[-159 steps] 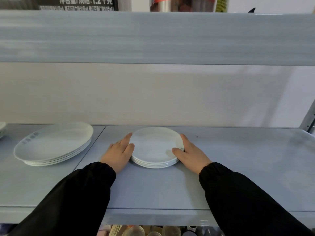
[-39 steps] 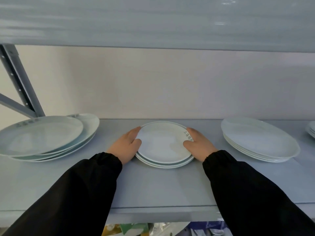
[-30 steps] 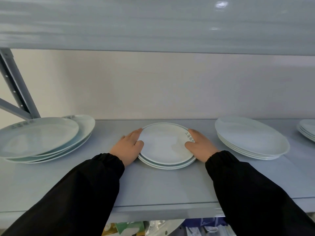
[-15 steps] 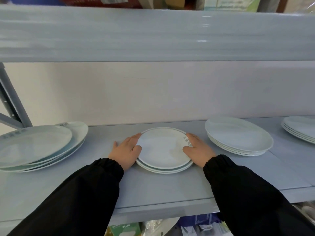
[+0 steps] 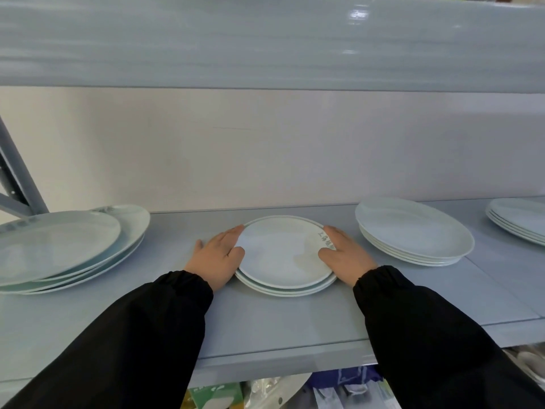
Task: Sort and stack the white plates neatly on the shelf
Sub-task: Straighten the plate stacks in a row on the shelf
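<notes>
**Both hands squared up the small stack at mid-shelf**

The small stack of plates (image 5: pixel 284 256) sat on the grey shelf (image 5: pixel 265 323), roughly midway between the front lip and the back wall, with both hands bracketing it. The left hand (image 5: pixel 216 259) lay against its left rim and the right hand (image 5: pixel 346 256) against its right rim, thumbs resting on the top plate and fingers (image 5: pixel 233 233) spread flat along the edge. Neither hand was closed in a lifting grasp. Pressing from opposite sides looked meant to bring the rims into line, since the lower plates peeked out slightly at the front.

The oval stack (image 5: pixel 413 231) to the right stood well apart and looked even. The left pile (image 5: pixel 67 249) was untidy, its top plate slid off-centre over the others, and probably wanted straightening next. A further stack (image 5: pixel 519 219) showed at the far right edge.
</notes>
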Tool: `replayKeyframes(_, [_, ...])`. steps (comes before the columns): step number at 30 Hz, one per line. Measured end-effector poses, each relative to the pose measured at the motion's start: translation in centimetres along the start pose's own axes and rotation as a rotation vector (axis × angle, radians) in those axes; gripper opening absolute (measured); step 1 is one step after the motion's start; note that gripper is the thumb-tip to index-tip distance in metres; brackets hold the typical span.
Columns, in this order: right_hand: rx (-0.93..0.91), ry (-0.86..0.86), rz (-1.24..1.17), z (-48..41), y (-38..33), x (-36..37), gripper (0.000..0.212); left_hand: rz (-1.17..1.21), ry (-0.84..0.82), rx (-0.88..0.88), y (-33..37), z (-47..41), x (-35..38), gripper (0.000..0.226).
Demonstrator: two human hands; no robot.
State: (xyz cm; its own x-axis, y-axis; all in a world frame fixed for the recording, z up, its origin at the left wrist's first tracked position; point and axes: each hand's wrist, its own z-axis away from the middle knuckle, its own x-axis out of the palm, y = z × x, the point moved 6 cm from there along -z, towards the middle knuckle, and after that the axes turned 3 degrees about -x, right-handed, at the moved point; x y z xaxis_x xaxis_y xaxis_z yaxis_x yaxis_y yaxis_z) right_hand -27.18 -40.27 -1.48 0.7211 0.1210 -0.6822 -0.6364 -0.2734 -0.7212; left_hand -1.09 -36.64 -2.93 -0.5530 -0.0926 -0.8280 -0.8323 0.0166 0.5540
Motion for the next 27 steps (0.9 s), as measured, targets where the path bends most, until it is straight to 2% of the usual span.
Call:
replayKeyframes(3, [0.02,0.016,-0.039,-0.1,0.5,-0.1,0.02,0.029,0.018,-0.001,0.5,0.4,-0.2,0.071])
replayKeyframes(4, [0.021,0.016,-0.04,-0.1,0.7,-0.1,0.024,0.047,0.035,-0.001,0.7,0.7,-0.4,0.069])
replayKeyframes(7, [0.006,0.045,-0.038,-0.4,1.0,-0.7,0.061,0.17,0.134,-0.01,1.0,1.4,-1.4,0.057])
replayKeyframes(8, [0.005,0.059,-0.029,-0.3,0.8,-0.9,0.065,0.207,0.174,-0.018,1.0,1.7,-1.8,0.051])
replayKeyframes(14, [-0.176,0.121,0.025,-0.1,-2.0,-1.9,0.069,0.145,0.263,-0.012,0.7,4.1,-3.3,0.054])
replayKeyframes(18, [-0.24,0.08,0.041,-0.6,-5.0,-1.0,0.07,0.12,0.345,0.013,-0.1,6.5,-5.6,0.067])
replayKeyframes(27, [-0.408,-0.065,0.044,-0.2,-14.0,6.5,0.067,0.09,0.516,-0.045,-5.8,12.6,-14.0,0.061])
